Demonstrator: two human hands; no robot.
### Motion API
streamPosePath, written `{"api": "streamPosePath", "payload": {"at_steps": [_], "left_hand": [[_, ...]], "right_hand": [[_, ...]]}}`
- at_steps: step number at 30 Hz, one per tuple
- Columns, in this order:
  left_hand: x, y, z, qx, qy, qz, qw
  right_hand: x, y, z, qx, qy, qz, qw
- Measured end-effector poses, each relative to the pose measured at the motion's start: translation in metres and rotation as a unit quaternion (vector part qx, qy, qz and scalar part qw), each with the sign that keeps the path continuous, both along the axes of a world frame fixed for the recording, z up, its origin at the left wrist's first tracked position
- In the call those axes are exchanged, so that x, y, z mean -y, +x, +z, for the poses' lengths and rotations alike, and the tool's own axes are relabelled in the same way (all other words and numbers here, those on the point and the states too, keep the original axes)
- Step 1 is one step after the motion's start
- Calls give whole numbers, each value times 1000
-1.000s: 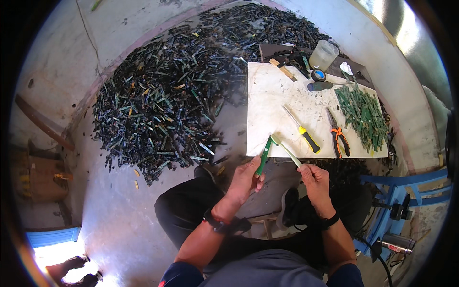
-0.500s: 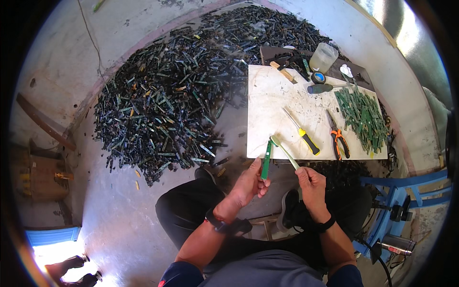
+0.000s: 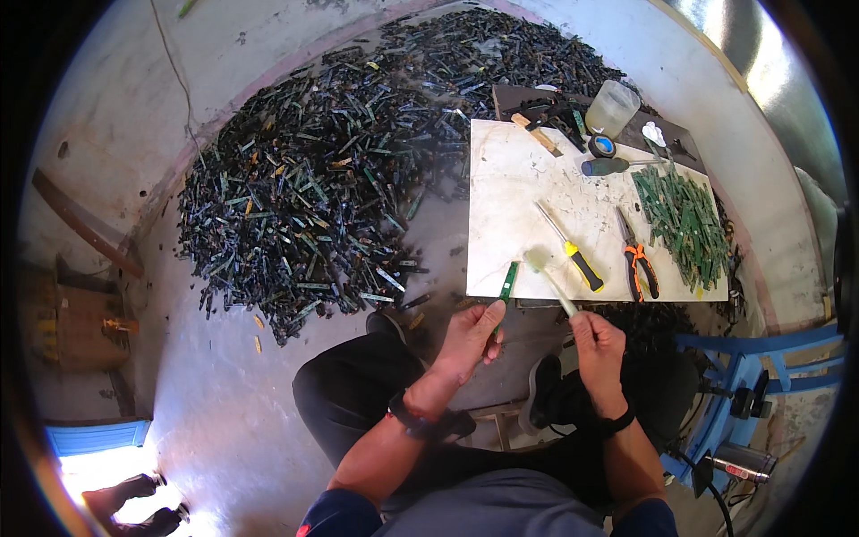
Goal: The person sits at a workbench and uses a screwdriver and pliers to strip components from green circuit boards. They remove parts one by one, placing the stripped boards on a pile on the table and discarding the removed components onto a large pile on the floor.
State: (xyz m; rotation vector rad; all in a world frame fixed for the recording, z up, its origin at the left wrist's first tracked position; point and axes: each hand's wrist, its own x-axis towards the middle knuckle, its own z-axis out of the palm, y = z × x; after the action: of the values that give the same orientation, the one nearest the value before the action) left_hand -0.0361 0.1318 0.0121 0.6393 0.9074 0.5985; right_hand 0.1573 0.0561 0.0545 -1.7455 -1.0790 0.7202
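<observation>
My left hand (image 3: 470, 338) pinches the lower end of a narrow green circuit board strip (image 3: 509, 280), which stands nearly upright over the front edge of a white board (image 3: 501, 206). In my right hand (image 3: 598, 351) is a pale toothbrush (image 3: 562, 294), gripped by its handle. Its head is slightly blurred and sits just right of the strip's upper end, apart from it. A screwdriver with a yellow and black handle (image 3: 582, 267) lies on the board beyond the brush, and orange-handled pliers (image 3: 638, 261) lie to its right.
Many green strips (image 3: 684, 224) are piled on the board's right side. Farther back are a dark-handled screwdriver (image 3: 607, 167), a tape roll (image 3: 601, 146) and a cloudy plastic cup (image 3: 613, 109). A large heap of dark strips (image 3: 304, 206) covers the floor at left. A blue chair (image 3: 738, 376) stands right.
The toothbrush has moved right, off the circuit board strip it was touching. The strip has tilted and shifted slightly up and right in my left hand.
</observation>
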Motion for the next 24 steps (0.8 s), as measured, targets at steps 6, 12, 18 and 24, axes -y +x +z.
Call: {"api": "streamPosePath", "payload": {"at_steps": [6,12,18,24], "left_hand": [[-1,-2,3,-44,31,-10,999],[0,-2,3,-45,22,0,999],[-3,-3,3,29,-82,12,996],[1,-5,-7,63,-130,-76,987]], "right_hand": [[6,-2,5,-12,-5,36,999],[9,-1,0,9,-18,95,995],[6,3,-12,-41,-13,42,998],[7,2,-19,-65,-20,23,997]]}}
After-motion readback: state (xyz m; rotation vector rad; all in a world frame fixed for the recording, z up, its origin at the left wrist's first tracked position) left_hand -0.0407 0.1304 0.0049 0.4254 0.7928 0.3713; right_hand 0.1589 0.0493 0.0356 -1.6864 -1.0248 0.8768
